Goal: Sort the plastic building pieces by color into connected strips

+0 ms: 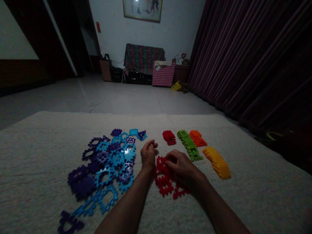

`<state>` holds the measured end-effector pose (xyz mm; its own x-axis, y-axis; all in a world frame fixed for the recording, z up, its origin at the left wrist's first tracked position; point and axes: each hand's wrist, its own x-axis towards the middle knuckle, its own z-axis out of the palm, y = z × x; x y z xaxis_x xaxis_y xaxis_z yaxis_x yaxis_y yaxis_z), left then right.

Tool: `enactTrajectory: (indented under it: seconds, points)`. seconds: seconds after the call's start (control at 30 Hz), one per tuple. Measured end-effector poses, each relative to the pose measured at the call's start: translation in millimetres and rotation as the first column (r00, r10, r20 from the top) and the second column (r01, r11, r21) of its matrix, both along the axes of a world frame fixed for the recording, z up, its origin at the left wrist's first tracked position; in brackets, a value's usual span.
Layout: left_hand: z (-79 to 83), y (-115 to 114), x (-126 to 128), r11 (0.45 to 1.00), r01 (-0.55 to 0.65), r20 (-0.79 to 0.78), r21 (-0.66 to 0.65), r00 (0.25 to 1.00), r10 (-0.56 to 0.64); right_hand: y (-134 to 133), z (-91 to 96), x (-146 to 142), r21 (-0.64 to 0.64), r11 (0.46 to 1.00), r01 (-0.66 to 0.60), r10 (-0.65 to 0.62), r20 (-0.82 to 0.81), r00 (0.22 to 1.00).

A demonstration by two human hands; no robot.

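Red interlocking plastic pieces [163, 188] lie in a loose group on the pale quilted cover, between and below my hands. My right hand [181, 165] is bent over this group, its thumb and fingertips closed on a red piece at the upper end. Part of the red group is hidden beneath that hand. My left hand [148, 155] rests just left of the red pieces, fingers loosely curled and slightly apart, with nothing visible in them. Beyond my hands sits a small overlapping stack of red pieces [169, 137].
Blue and purple pieces [103, 175] are spread in a jumble at the left. Overlapping rows of green [189, 144], orange [198, 138] and yellow pieces [216, 162] lie at the right. The quilted cover's far edge [131, 113] borders a tiled floor; a dark curtain [234, 55] hangs right.
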<state>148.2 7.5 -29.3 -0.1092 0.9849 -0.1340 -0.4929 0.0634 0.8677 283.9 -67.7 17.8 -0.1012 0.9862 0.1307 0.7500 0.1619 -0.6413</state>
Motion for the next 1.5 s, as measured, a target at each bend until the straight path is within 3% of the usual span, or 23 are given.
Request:
enactTrajectory:
  seconds: [0.2,0.33,0.6,0.7,0.83,0.97,1.2,1.5]
  points:
    - [-1.1,0,0,1.000,0.003,-0.020,0.008,1.000,-0.003,-2,5.3,-1,-0.090,0.995,-0.035,0.035,0.005,0.999]
    - [-1.9,0,0,1.000,-0.007,-0.022,0.005,1.000,0.007,-2,2.7,2,-0.168,0.984,-0.053,0.022,-0.180,0.983]
    - [-1.3,0,0,1.000,0.000,-0.041,0.001,0.999,0.000,-12,3.3,3,-0.341,0.924,-0.173,-0.089,-0.633,0.769]
    - [-1.1,0,0,1.000,0.007,-0.047,0.000,0.999,-0.007,-18,8.3,5,-0.378,0.908,-0.179,-0.154,-0.699,0.699]
    - [-0.8,-1,1,1.000,0.005,-0.042,0.002,0.999,-0.005,-13,9.3,17,-0.413,0.898,-0.152,-0.198,-0.686,0.700]
    - [-1.1,-2,2,1.000,0.000,-0.041,0.004,0.999,0.000,4,1.9,30,-0.361,0.930,-0.068,-0.190,-0.632,0.751]
    - [-4.4,0,1,1.000,0.011,-0.052,0.010,0.999,-0.010,16,-1.3,36,-0.136,0.963,0.231,-0.266,-0.596,0.758]
    - [0.0,-1,1,1.000,0.000,-0.060,0.003,0.998,0.000,23,-14.1,32,-0.054,0.961,0.272,-0.258,-0.531,0.807]
